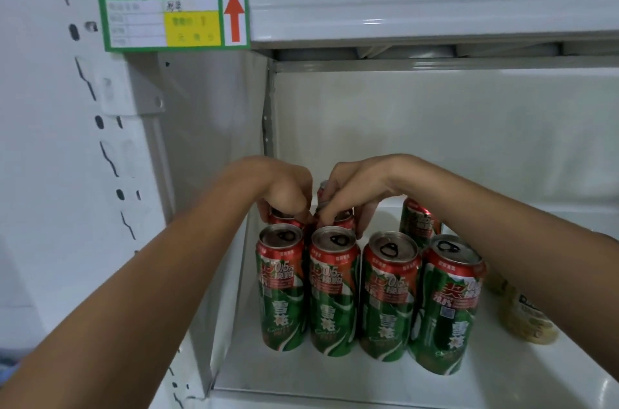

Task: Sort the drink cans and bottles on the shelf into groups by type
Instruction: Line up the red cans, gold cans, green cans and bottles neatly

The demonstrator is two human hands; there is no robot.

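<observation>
Four tall green and red metal cans (pixel 335 294) are stood in a row on the white shelf (pixel 335 382). Two back cans (pixel 345 219) are gripped from above, one by the left hand (pixel 284 190), one by the right hand (pixel 355 194).

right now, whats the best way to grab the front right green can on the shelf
Probably from the open front of the shelf, wrapping the fingers round the middle of the front right green can. It stands upright and nearest the edge, with another green can close on its left, so come in from the front and right, where a pale bottle lies a little apart.
</observation>
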